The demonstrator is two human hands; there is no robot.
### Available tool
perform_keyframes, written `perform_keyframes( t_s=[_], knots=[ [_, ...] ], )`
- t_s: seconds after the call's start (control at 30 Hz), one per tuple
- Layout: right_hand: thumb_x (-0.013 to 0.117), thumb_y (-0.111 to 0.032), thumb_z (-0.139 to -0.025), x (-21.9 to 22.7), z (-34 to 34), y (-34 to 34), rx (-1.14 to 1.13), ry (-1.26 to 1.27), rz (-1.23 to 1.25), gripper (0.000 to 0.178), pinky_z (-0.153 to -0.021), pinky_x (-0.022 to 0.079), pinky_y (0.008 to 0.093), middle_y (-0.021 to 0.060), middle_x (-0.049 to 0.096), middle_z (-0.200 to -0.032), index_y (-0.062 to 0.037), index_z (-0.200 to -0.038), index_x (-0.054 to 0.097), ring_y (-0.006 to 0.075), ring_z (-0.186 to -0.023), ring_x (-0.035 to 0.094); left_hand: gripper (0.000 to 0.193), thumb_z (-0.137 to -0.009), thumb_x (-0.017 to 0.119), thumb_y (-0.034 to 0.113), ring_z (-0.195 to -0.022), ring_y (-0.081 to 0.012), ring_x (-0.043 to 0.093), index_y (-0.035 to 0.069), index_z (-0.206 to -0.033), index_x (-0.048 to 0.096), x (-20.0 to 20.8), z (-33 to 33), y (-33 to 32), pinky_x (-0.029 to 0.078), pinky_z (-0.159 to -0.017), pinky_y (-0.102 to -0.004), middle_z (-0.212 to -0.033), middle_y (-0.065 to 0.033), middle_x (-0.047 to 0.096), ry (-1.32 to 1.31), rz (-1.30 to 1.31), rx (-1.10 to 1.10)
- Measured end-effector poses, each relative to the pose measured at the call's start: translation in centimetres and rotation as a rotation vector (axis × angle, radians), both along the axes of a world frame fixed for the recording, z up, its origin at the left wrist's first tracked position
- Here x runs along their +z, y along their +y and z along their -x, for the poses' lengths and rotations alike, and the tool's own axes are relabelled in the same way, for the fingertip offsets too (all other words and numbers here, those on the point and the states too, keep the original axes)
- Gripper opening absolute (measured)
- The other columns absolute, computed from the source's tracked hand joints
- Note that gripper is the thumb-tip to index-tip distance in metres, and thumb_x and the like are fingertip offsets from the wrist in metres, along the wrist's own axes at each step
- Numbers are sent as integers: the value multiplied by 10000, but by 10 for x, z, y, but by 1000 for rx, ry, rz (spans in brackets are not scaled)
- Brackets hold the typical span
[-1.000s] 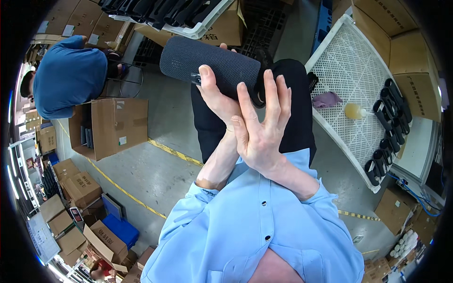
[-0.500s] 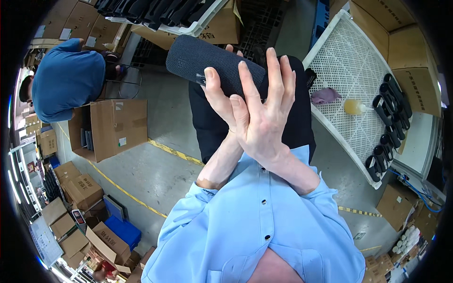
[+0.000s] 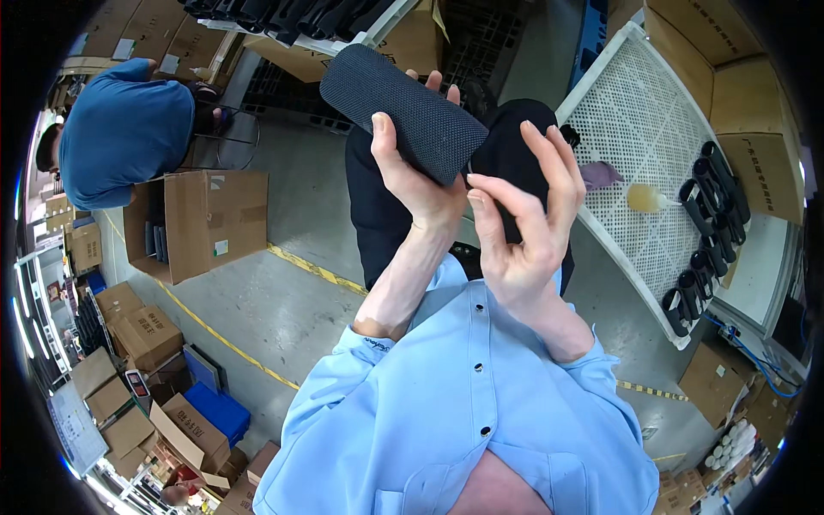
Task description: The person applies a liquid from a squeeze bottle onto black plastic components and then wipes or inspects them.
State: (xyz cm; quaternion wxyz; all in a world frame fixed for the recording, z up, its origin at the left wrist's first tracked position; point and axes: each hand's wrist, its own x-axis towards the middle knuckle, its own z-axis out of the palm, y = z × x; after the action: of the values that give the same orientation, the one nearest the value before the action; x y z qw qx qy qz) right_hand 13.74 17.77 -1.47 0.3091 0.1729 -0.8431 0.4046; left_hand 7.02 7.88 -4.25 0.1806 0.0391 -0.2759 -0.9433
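My left hand is closed around a black mesh-covered speaker, long with rounded ends. It is held tilted above my lap, its far end toward the upper left. The thumb lies along the near side and fingertips show beyond the far side. My right hand is just off the speaker's lower right end. Its thumb and index tips are close together beside that end, with the other fingers stretched out. I see nothing between them.
A white perforated tray at right bears several black hollow shells, a purple cloth and a bottle of yellowish liquid. Ahead is a rack of black parts. An open carton stands left, near a co-worker in blue.
My right hand has come away from the speaker to the right, bringing thumb and index tips together. My left hand still holds the speaker, now turned slightly and more exposed.
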Motion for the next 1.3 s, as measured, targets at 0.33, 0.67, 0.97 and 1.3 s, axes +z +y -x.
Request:
perform_keyframes(
  t_s=[0.33, 0.67, 0.97, 1.3],
  knots=[
    [789, -165, -926, -12, 3, -1, 79, -288, 450, 689, -1198, 371, 539, 220, 482, -1502, -7, -1512, 463, 376, -1435, 437, 671, -1025, 511, 525, -1375, -281, 541, 121, -1542, 372, -8, -5, 2, 451, -1183, -463, -1427, -85, 548, -61, 60, -9],
    [771, -89, -937, -32, 17, 1, 367, -744, 1069, 794, -1185, 431, 453, 201, 525, -1458, 1, -1581, 317, 344, -1343, 556, 698, -1008, 528, 564, -1319, -257, 581, 110, -1523, 398, 0, -11, 28, 454, -1167, -470, -1405, -97, 579, -62, 51, -142],
    [698, -111, -972, -11, 62, 53, 542, -469, 1400, 564, -1065, 464, 383, 123, 612, -1324, -14, -1474, 460, 218, -1176, 610, 369, -1066, 560, 266, -1097, -195, 635, 69, -1378, 553, -9, -29, 43, 490, -968, -356, -1263, -83, 633, -118, 355, -264],
    [581, -287, -1040, -16, 58, 88, 404, -528, 1273, 406, -982, 446, 331, 88, 660, -1204, -28, -1352, 572, 170, -1063, 606, 350, -950, 723, 101, -1131, -242, 639, -14, -1276, 666, 44, -29, -6, 537, -975, -339, -1298, -166, 632, 210, 1414, -65]
  ],
)
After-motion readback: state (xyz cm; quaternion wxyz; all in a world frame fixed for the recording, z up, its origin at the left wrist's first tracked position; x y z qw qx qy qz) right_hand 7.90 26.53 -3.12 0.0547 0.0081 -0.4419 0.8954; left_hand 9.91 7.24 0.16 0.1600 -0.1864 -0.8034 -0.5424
